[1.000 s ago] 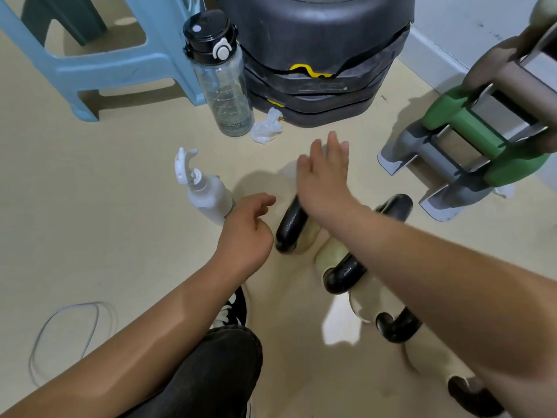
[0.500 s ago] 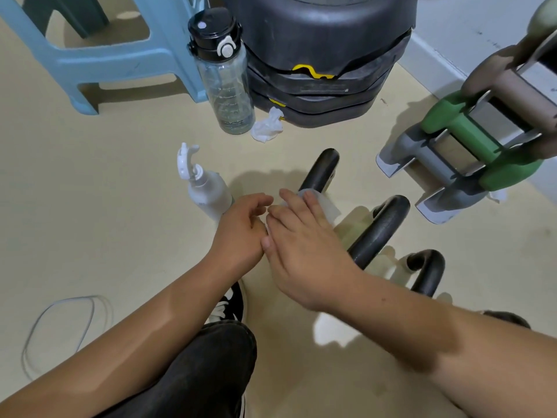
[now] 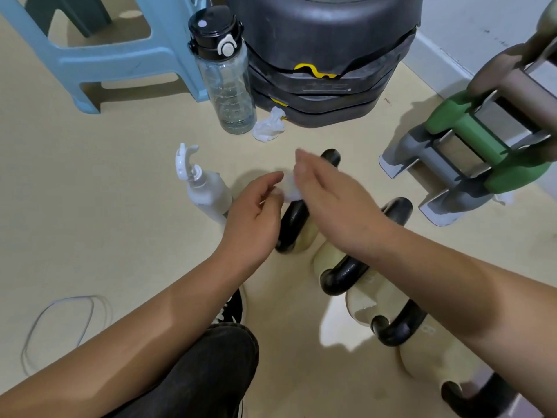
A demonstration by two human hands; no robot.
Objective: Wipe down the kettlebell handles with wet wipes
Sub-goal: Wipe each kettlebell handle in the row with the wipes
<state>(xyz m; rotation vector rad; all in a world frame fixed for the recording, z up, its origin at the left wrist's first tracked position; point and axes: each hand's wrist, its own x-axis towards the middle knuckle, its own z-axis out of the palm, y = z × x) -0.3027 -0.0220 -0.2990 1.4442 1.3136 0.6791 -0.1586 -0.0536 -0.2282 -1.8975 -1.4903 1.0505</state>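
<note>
Pinches a crumpled white wet wipe (image 3: 290,188) with the left hand (image 3: 253,218), thumb and curled fingers clamped on its edge. Lays the right hand (image 3: 328,200) against the wipe's other side, fingers straight and together, blurred. Holds the wipe just above the black curved handle (image 3: 294,224) of the farthest cream kettlebell (image 3: 307,239) in the row. Has a white pump bottle (image 3: 208,191) just beside the left hand, and a clear plastic water bottle (image 3: 226,86) farther back.

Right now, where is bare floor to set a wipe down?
Bare beige floor lies left of the white pump bottle, between the blue plastic stool and thin wire loop. Crowded: black-handled cream kettlebells, clear water bottle, green dumbbell rack.
</note>
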